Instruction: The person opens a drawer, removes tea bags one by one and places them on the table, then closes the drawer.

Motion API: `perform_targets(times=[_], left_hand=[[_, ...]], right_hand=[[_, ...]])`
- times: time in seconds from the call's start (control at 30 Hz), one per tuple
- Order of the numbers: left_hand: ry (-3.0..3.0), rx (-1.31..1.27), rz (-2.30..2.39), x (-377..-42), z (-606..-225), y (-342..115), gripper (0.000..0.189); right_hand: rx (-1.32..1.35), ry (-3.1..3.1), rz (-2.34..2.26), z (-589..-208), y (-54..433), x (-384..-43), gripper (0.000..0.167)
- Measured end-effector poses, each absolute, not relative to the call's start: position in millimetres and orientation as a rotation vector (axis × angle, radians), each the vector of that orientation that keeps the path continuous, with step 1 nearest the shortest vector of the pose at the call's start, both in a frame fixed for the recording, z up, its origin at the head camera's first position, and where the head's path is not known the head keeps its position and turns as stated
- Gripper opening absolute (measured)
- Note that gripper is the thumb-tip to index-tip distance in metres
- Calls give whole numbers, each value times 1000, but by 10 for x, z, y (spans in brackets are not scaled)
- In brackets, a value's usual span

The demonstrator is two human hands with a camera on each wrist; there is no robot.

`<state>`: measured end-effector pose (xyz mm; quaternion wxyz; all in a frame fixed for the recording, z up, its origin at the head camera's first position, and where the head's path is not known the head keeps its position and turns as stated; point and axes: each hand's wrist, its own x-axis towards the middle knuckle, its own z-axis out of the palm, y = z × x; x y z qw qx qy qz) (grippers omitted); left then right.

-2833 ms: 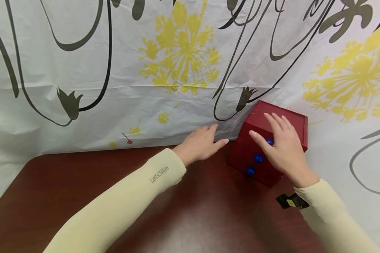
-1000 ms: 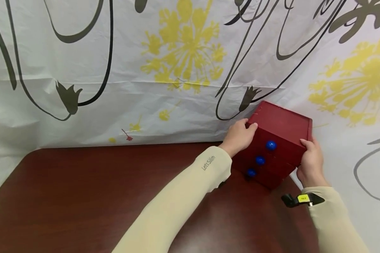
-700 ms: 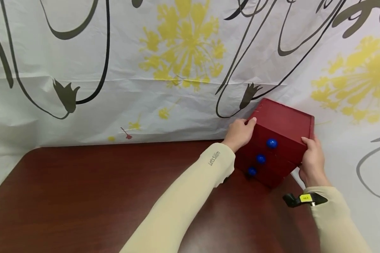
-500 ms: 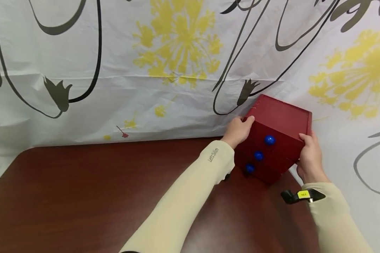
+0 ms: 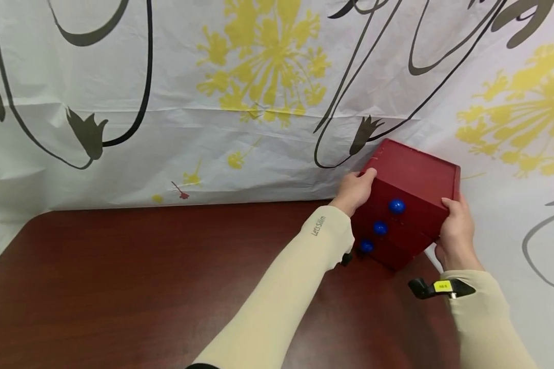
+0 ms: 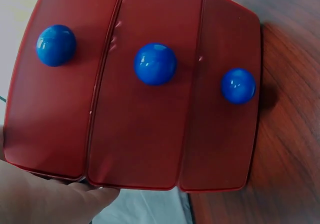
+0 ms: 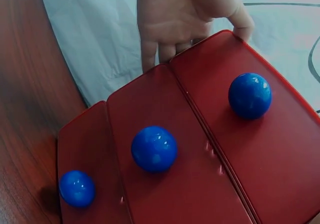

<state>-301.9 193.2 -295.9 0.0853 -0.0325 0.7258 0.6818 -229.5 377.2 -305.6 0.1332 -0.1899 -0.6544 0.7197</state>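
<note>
A small red chest of three drawers (image 5: 413, 225) stands at the table's back right corner, each drawer front bearing a round blue knob (image 5: 397, 206). My left hand (image 5: 354, 192) grips its left side, thumb on the top front edge. On the opposite side my right hand (image 5: 457, 233) holds the chest, thumb at the upper corner and fingers behind the side wall. All three drawers look closed in the left wrist view, where part of the left hand (image 6: 50, 199) shows at the edge. The right wrist view has the right hand's fingers (image 7: 149, 54) partly hidden behind the chest.
The dark red-brown wooden table (image 5: 143, 277) extends to the left and front. A white sheet (image 5: 175, 128) with yellow and grey plant prints hangs behind the table and along its right side. A black wrist camera mount (image 5: 440, 288) sits at the right sleeve.
Both hands were apart from the chest, fingers extended, at first; they then took hold of its two sides. Since then the hold looks the same, with a slight shift of the head view.
</note>
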Motion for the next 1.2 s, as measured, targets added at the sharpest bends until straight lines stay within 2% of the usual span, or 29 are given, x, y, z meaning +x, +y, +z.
perform_targets(times=[0.2, 0.8, 1.03, 1.2], left_hand=[[2105, -144, 2110, -3041, -2998, 1937, 35], [2053, -57, 2114, -3050, -3074, 1905, 45], [2090, -54, 2091, -3032, -3087, 1846, 52], [2167, 62, 2039, -2974, -3107, 1776, 52]], right_hand=[[-561, -1885, 2074, -3056, 3757, -2312, 53], [-559, -1855, 2104, -3037, 3766, -2286, 42], [-465, -1927, 2120, -3049, 3779, -2250, 50], [-376, -1992, 2141, -3065, 3789, -2212, 54]])
